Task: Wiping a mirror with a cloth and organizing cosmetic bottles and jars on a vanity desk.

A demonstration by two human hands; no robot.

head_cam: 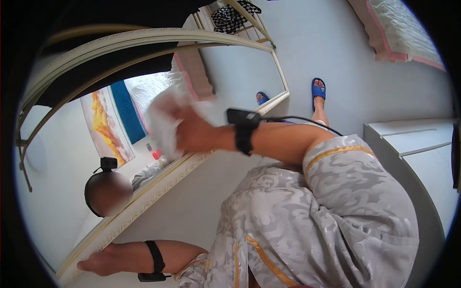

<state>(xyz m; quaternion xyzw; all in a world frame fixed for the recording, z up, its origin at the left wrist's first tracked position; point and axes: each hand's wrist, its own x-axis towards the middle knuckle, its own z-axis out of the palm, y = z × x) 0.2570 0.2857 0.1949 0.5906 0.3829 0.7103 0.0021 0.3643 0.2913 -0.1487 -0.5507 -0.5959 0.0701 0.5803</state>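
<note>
A large mirror (237, 64) with a cream carved frame (162, 180) leans at a slant before me. My right hand (196, 131) is blurred over the glass, holding a crumpled white cloth (164, 133) against or just above it. Low on the left, my left hand (104, 260) grips the frame's near edge, its fingertips partly hidden. Each wrist wears a black strap with a small device; a cable runs from the right one (243, 117). Reflected in the glass are a head with a camera, a bed and a yellow-and-white picture.
A gold-coloured tubular rack (252, 21) stands behind the mirror, with black cloth (119, 10) and a checkered cloth (230, 18) on it. At the upper right is a bed (399, 32). A white cabinet (414, 140) stands at right. My foot wears a blue slipper (318, 90).
</note>
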